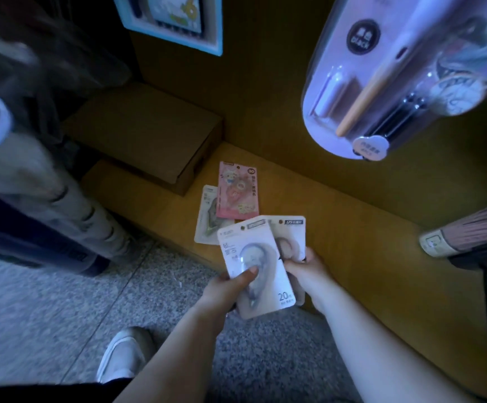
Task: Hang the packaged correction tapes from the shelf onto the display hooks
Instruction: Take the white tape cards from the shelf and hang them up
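Note:
My left hand (227, 289) grips a white correction tape pack (262, 283) marked "20", thumb pressed on its front. Behind it, a second white correction tape pack (290, 237) is held by my right hand (303, 271) at its lower right edge. Both packs hover above the low wooden shelf (352, 257). On the shelf lie a pink correction tape pack (237, 193) and, partly under it, a pale green-and-white pack (207, 219). No display hooks show clearly in this dim view.
A closed cardboard box (149, 135) sits on the shelf at the left. A large blister-packed pen set (382, 82) hangs close at the upper right. A blue-framed package (175, 21) hangs top centre. Speckled floor and my shoe (123, 356) lie below.

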`<state>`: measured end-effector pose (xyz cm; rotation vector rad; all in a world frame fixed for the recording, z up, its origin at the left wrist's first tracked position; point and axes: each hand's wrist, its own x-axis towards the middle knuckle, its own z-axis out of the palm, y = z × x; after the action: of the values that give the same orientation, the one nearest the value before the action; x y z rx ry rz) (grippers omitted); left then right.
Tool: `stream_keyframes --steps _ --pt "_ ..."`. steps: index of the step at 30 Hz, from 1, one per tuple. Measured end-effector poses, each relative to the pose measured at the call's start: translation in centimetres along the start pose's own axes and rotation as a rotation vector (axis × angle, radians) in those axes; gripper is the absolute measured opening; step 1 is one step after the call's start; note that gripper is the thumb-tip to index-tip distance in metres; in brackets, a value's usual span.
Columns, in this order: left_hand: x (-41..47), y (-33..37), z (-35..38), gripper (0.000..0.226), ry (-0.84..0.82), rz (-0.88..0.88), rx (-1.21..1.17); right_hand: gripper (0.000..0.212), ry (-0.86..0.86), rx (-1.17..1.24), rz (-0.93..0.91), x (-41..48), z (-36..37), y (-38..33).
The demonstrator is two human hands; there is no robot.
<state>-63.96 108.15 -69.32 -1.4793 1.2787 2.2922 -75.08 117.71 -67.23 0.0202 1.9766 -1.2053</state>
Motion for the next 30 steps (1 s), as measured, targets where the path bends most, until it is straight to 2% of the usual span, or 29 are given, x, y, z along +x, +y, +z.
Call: stream_keyframes --steps 4,8,9,12,16,19,24,28,30 --pt "-5.2 1.7 -0.6 0.024 -0.071 0.133 -0.001 0.022 -0.053 -0.067 -0.089 -3.7 0.0 -3.4" --pt "-11.0 3.7 -1.2 0.023 -0.095 0.296 0.038 0.014 -0.074 -0.047 -0.202 -9.5 -0.7 -6.5" --pt "-12.7 4.2 -1.2 0.027 -0.107 0.344 0.047 0.014 -0.077 -0.031 -0.227 -11.1 -1.0 -6.9" --pt "-17.6 5.6 -1.1 0.056 -0.126 0.463 0.078 0.011 -0.084 0.033 -0.310 -15.9 -1.8 -7.5" --pt "-23.4 7.5 -1.5 0.061 -0.112 0.596 0.070 0.016 -0.063 0.075 -0.437 -21.4 -2.7 -9.3" --pt "-27.2 9.1 -1.9 0.047 -0.089 0.708 0.076 0.016 -0.013 0.100 -0.537 -25.2 -3.3 -11.8" --pt "-32.9 12.3 -1.9 0.039 -0.093 0.897 0.027 0.012 0.008 0.102 -0.710 -30.9 -4.2 -16.7" --pt "-37.0 14.9 -1.8 0.044 -0.123 1.000 0.014 0.009 0.061 0.142 -0.823 -34.3 -5.0 -20.6" --pt "-38.3 16.3 -2.0 0.035 -0.106 1.037 0.013 0.006 0.097 0.188 -0.860 -35.3 -5.4 -22.3"
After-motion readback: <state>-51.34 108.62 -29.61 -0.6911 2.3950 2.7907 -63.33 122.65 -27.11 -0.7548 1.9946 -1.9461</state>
